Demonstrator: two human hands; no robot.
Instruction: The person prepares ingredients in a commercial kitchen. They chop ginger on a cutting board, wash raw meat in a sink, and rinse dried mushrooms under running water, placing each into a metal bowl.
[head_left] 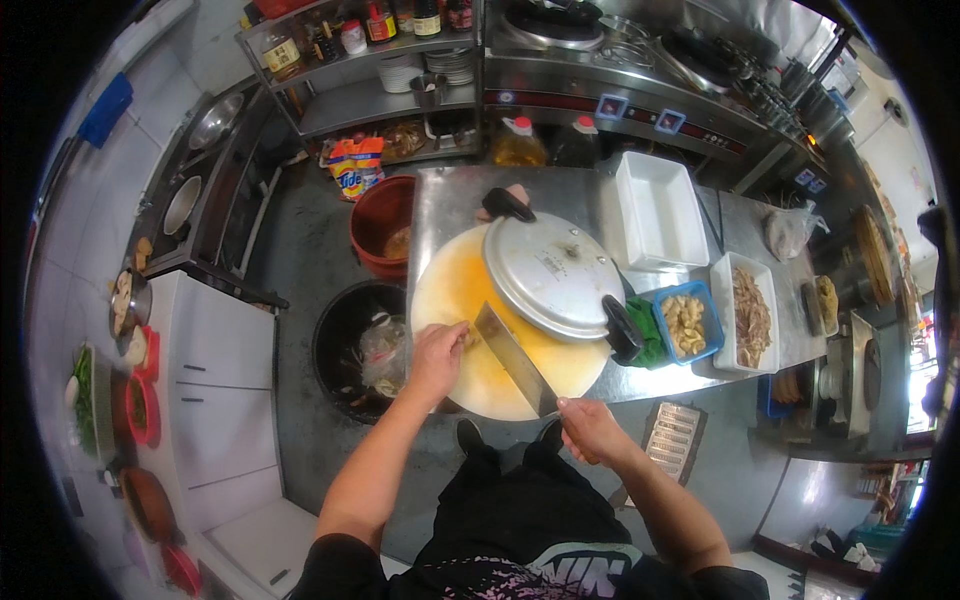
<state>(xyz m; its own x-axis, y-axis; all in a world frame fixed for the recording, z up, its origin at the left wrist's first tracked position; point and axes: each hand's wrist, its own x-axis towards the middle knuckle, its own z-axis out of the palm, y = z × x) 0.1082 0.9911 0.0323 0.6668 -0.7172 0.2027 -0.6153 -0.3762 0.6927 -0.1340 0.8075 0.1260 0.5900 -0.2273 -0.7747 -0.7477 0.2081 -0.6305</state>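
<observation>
My right hand [592, 432] grips the handle of a cleaver [515, 358], its broad blade slanting up and left over a round white cutting board [440, 285] stained yellow. Left of the blade, my left hand [440, 358] has its fingertips drawn together at the board's left side. Whatever is between those fingers is too small to make out. A silver pressure cooker lid [550, 275] with two black handles covers the far right part of the board. Beyond the board lies a small pinkish piece [508, 200], partly hidden by one of the lid's handles.
On the steel table [440, 190] stand a blue basket of pale chunks [686, 325], a white tray of brownish strips [750, 315], a white bin [660, 210] and a green cloth [645, 335]. A black tub [340, 345] and red-brown bucket [375, 225] sit on the floor at left.
</observation>
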